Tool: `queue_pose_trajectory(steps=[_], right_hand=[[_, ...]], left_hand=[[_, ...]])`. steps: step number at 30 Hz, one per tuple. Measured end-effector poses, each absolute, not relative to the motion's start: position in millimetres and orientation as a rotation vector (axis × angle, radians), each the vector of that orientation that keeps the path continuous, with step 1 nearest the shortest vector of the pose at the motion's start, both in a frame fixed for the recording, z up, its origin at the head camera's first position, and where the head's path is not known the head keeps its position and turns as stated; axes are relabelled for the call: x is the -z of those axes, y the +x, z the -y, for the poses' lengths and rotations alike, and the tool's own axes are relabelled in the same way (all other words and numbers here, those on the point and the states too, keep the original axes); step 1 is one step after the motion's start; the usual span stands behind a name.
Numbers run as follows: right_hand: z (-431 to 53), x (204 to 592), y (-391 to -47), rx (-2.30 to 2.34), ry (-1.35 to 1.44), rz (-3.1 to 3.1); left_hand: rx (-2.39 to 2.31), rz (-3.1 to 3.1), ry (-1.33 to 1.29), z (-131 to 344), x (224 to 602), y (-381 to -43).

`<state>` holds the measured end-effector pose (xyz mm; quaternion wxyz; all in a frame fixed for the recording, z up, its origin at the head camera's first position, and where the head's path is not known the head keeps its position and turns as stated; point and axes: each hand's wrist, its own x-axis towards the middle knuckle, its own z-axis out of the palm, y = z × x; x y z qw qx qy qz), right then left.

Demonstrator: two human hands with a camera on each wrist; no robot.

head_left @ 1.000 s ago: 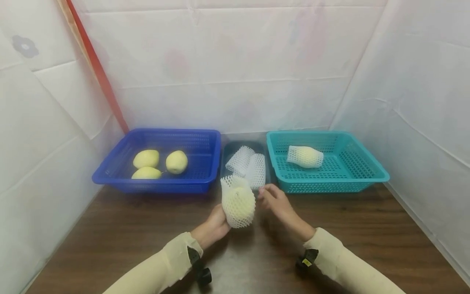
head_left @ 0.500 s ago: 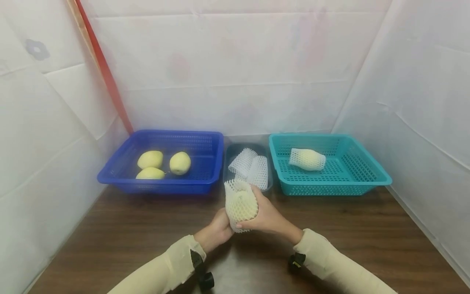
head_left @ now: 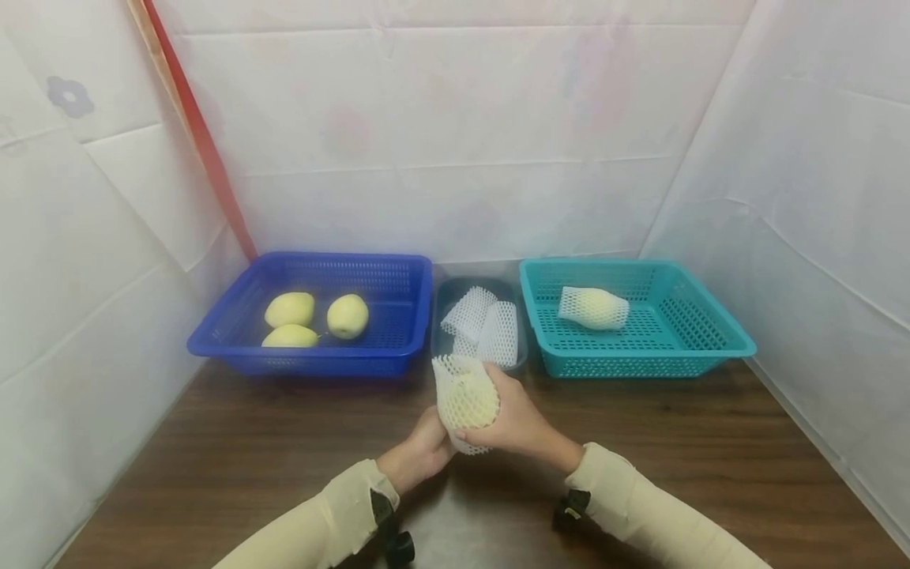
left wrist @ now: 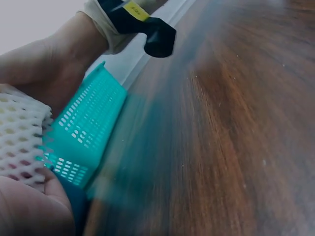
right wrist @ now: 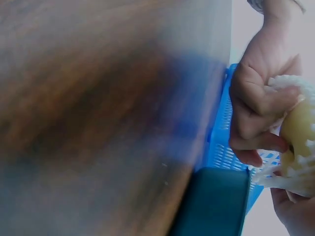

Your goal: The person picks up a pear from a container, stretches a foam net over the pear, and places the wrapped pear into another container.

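A pale yellow pear in a white foam net sleeve is held up over the table between both hands. My right hand wraps round its right side, thumb across the front. Low on the left, my left hand has its fingers curled at the sleeve's bottom edge. In the right wrist view, the left hand pinches the net beside the pear's bare end. The left wrist view shows the net's open mesh close to the left thumb.
Behind the hands, a small dark tray holds several loose foam nets. To the left stands a blue basket with 3 bare pears. A teal basket on the right contains one netted pear.
My right hand has come in from the right and taken hold of the netted pear. The left hand has stayed at its lower left, and the pear has dropped slightly.
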<state>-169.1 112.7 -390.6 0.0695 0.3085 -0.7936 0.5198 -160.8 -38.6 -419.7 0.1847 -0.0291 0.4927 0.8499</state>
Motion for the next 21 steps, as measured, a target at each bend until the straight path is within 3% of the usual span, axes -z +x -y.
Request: queue_pose_trajectory(steps=[9,13,21], right_hand=[[-126.7,363.0,-182.7,-1.527,0.957,2.448],[-134.4,326.5,-179.9,-1.490,0.886,2.519],[-176.1,303.5,-214.4,-1.373,0.765,2.551]], left_hand=[[-2.183,-1.564,-0.043,44.4,417.0,-164.3],[-2.102,-1.711,-0.028,51.3,412.6,-165.9],[-2.053,-2.083,0.132,77.3,379.5,-187.4]])
